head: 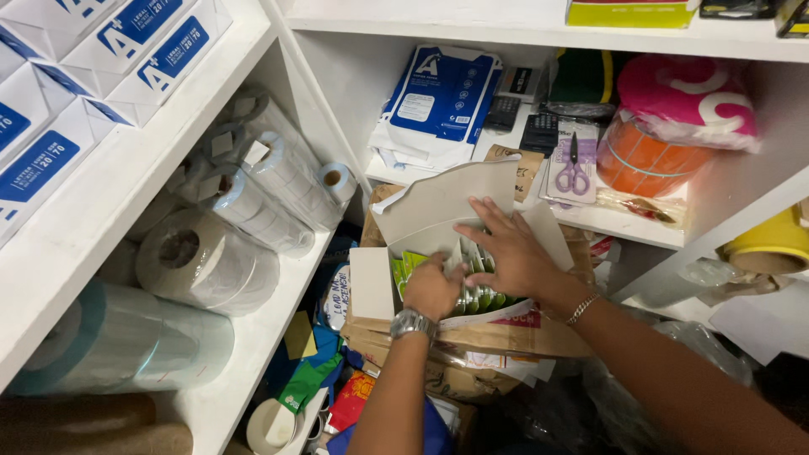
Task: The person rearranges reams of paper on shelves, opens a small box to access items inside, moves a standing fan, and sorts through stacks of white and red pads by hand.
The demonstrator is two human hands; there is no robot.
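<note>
Both hands work inside an open white carton (455, 211) that sits on a brown cardboard box (506, 337) low between the shelves: the left hand (431, 286), watch at the wrist, is curled and pinches the green packets (404, 265) at the row's left end, while the right hand (510, 253) lies spread, fingers fanned over the upright silvery packets (480, 295). The step in hand looks like sorting through or drawing out packets, and the next move would call for separating one cleanly while the right hand steadies the rest.
</note>
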